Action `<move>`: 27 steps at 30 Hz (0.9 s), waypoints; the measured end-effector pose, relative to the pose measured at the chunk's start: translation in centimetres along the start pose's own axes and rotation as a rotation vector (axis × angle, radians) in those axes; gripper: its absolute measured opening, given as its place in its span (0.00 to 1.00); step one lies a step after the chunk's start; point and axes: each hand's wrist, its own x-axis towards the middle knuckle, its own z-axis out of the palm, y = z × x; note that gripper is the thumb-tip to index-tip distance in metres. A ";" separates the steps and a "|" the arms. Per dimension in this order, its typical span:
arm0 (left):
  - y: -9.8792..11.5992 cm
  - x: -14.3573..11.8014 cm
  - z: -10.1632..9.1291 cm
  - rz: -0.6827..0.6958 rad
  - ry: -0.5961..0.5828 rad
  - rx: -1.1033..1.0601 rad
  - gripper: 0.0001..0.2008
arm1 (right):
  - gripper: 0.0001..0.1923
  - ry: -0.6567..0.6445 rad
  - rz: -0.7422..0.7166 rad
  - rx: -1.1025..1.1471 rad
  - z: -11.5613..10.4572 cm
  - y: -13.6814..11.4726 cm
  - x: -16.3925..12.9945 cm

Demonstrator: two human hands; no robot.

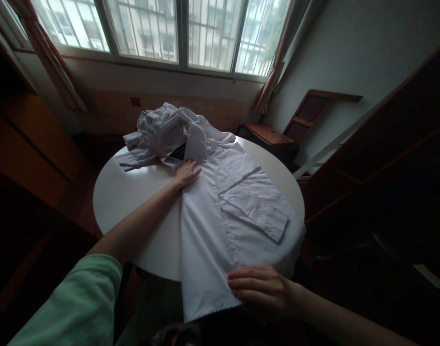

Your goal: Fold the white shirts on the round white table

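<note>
Round table (133,202), shirt (220,211) under fingers (193,170)

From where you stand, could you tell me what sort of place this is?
Probably a room in a home: a round white table with white shirts on it, a barred window with curtains, and a wooden chair.

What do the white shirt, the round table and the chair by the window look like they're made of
White shirt: thin woven cloth, likely cotton or a blend, matte; it creases and drapes over the edge. Round table: smooth white top, faint sheen, perhaps laminate or painted board. Chair: reddish-brown wood, lightly glossy, with darker back panels.
</note>
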 end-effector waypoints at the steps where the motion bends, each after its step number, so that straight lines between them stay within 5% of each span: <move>1: -0.1 0.0 -0.1 0.012 0.032 -0.030 0.25 | 0.13 0.007 0.014 0.015 0.2 -0.1 -0.2; 4: -0.1 -0.6 -0.5 0.067 0.100 -0.055 0.24 | 0.16 -0.004 0.032 0.069 -0.2 -0.3 -0.3; 8: 1.0 -2.1 -0.5 0.126 -0.068 0.102 0.27 | 0.16 0.021 0.117 0.032 -2.5 1.0 1.6; 13: 4.5 -5.5 0.2 0.247 -0.136 0.145 0.29 | 0.09 0.188 0.578 -0.170 -3.9 9.2 5.8; 18: 7.5 -10.2 -0.4 0.758 -0.178 0.008 0.15 | 0.11 -0.067 1.068 -0.238 -2.2 19.5 9.2; 22: 8.3 -12.5 -0.9 0.959 -0.237 -0.102 0.13 | 0.18 -0.104 1.196 -0.112 -0.3 23.7 10.4; 27: 8.3 -12.7 -0.5 0.952 -0.239 -0.171 0.10 | 0.15 0.017 1.204 -0.078 1.2 25.0 10.1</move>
